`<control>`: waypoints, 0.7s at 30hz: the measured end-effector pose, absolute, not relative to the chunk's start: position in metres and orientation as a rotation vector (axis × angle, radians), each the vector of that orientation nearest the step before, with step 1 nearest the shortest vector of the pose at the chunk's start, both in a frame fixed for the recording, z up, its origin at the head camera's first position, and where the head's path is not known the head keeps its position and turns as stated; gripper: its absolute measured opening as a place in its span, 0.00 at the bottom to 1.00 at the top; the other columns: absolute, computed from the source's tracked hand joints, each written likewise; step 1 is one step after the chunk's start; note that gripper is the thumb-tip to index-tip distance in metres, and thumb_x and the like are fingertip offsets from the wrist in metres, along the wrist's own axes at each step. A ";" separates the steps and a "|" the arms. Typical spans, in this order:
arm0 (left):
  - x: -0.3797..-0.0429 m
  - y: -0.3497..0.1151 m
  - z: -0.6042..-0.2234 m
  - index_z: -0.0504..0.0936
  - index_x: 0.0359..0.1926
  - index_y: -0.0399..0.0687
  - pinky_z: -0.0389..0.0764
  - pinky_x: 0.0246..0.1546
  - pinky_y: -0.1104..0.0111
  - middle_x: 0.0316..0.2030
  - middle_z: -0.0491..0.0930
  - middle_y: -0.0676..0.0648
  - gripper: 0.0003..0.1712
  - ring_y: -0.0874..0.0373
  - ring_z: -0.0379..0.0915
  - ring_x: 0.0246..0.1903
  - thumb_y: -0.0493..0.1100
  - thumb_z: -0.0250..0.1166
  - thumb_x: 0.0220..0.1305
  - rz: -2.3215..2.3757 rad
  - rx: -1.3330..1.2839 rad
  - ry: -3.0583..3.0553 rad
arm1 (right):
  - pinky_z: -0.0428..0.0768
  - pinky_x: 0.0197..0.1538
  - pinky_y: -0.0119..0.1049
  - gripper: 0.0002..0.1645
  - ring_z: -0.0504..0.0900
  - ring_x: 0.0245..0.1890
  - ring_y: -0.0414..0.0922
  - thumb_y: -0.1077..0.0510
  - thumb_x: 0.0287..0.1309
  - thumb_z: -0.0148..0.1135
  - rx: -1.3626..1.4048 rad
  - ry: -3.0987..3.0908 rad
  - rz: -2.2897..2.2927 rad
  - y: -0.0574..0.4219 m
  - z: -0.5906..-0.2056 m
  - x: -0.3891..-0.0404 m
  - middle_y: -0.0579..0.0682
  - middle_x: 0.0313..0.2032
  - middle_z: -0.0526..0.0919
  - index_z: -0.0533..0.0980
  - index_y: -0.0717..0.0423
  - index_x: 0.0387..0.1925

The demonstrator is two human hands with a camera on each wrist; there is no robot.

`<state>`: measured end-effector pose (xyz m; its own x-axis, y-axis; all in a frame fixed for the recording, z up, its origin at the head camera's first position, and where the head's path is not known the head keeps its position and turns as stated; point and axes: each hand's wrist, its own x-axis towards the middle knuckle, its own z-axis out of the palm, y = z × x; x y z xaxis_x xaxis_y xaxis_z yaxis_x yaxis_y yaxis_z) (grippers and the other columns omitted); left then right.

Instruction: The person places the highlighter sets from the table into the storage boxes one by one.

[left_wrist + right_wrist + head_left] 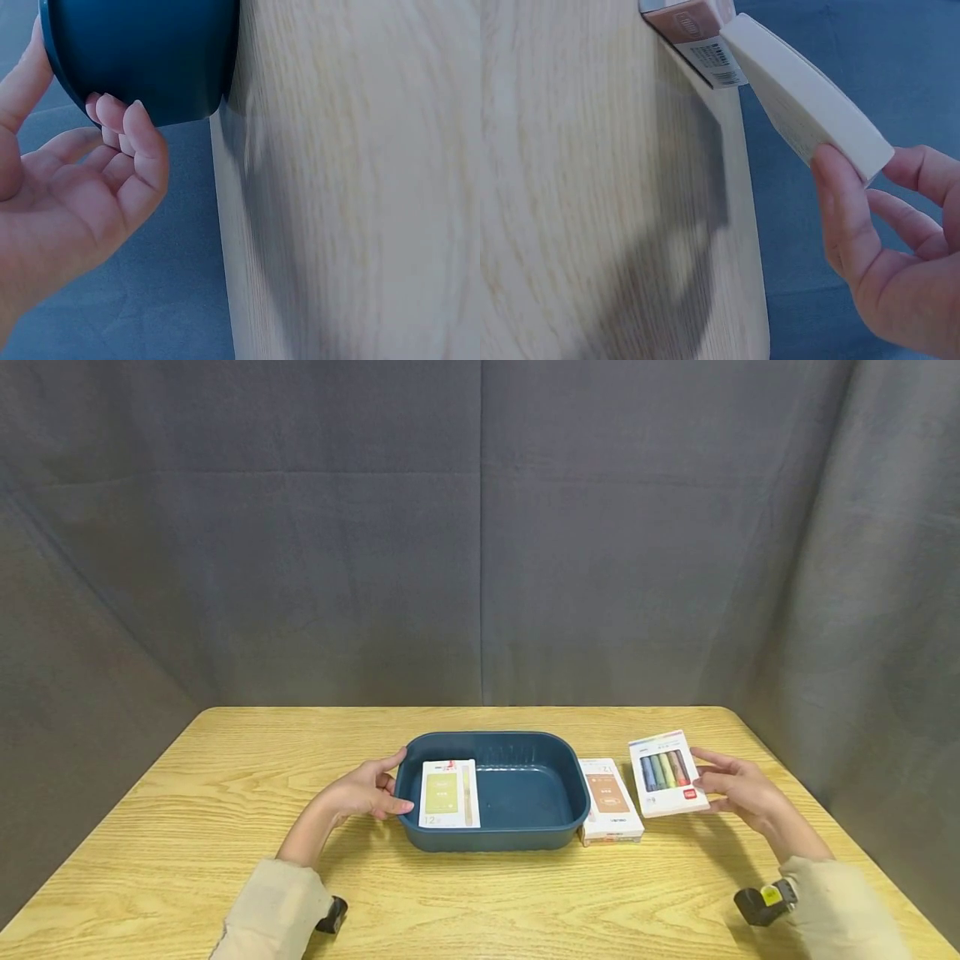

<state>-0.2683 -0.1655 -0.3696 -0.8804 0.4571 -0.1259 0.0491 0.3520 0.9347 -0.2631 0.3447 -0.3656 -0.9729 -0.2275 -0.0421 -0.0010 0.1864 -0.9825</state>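
Note:
My left hand (pixel 367 792) grips the left rim of a dark blue plastic basin (pixel 525 840), thumb at the rim and curled fingers against its outer wall (pixel 150 52). Inside the basin, on its left side, lies a white box with a yellow-green label (pixel 442 795). My right hand (pixel 738 789) pinches a white box of crayons (pixel 667 802) by its right edge, tilted and raised above the table. Its window shows several coloured sticks. In the right wrist view, the thumb and fingers hold the end of this box (pixel 810 97).
A white box with a brown label (pixel 611 802) stands against the basin's right side, between it and the held box. The wooden table (pixel 480 910) ends at a grey curtain (pixel 480 568) behind and at both sides.

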 end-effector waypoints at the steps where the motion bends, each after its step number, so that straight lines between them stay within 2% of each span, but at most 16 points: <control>1: -0.268 -0.166 -0.370 0.40 0.67 0.34 0.68 0.22 0.69 0.22 0.62 0.47 0.53 0.59 0.60 0.20 0.33 0.67 0.49 1.541 0.445 2.254 | 0.78 0.32 0.39 0.33 0.79 0.32 0.43 0.69 0.57 0.50 -0.227 2.262 -1.907 0.345 -0.366 -0.263 0.46 0.35 0.77 0.50 0.76 0.61; 3: -0.268 -0.166 -0.370 0.40 0.67 0.34 0.68 0.22 0.69 0.22 0.62 0.47 0.53 0.59 0.60 0.20 0.34 0.67 0.50 1.542 0.448 2.251 | 0.78 0.31 0.38 0.28 0.79 0.31 0.42 0.69 0.57 0.51 -0.227 2.231 -1.957 0.347 -0.366 -0.263 0.45 0.35 0.78 0.62 0.65 0.61; 5: -0.268 -0.166 -0.370 0.40 0.67 0.34 0.68 0.22 0.68 0.22 0.62 0.47 0.53 0.59 0.60 0.20 0.34 0.67 0.50 1.543 0.451 2.248 | 0.78 0.31 0.38 0.23 0.79 0.31 0.42 0.69 0.57 0.51 -0.252 2.171 -2.022 0.348 -0.367 -0.263 0.45 0.34 0.78 0.70 0.52 0.55; 8: -0.268 -0.166 -0.370 0.39 0.67 0.34 0.68 0.22 0.68 0.22 0.63 0.47 0.53 0.59 0.60 0.20 0.34 0.67 0.50 1.545 0.453 2.242 | 0.78 0.32 0.37 0.23 0.80 0.32 0.42 0.70 0.58 0.49 -0.300 2.047 -2.123 0.349 -0.367 -0.263 0.45 0.35 0.79 0.75 0.38 0.42; 15: -0.267 -0.166 -0.371 0.39 0.67 0.34 0.67 0.21 0.69 0.22 0.64 0.47 0.53 0.59 0.60 0.19 0.34 0.67 0.50 1.559 0.454 2.218 | 0.78 0.36 0.39 0.26 0.80 0.35 0.44 0.73 0.58 0.45 -0.366 1.843 -2.227 0.346 -0.365 -0.264 0.46 0.37 0.79 0.77 0.38 0.39; 21: -0.267 -0.165 -0.371 0.39 0.67 0.35 0.67 0.21 0.69 0.22 0.64 0.47 0.53 0.59 0.60 0.19 0.33 0.66 0.51 1.561 0.447 2.216 | 0.78 0.36 0.39 0.25 0.80 0.35 0.45 0.73 0.59 0.45 -0.379 1.816 -2.234 0.340 -0.362 -0.262 0.49 0.37 0.79 0.78 0.40 0.40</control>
<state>-0.2671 -0.1654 -0.3706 -0.8723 0.4708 -0.1321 0.0343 0.3283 0.9439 -0.2622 0.3403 -0.3624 -0.9382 -0.3425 0.0505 0.0204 -0.2005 -0.9795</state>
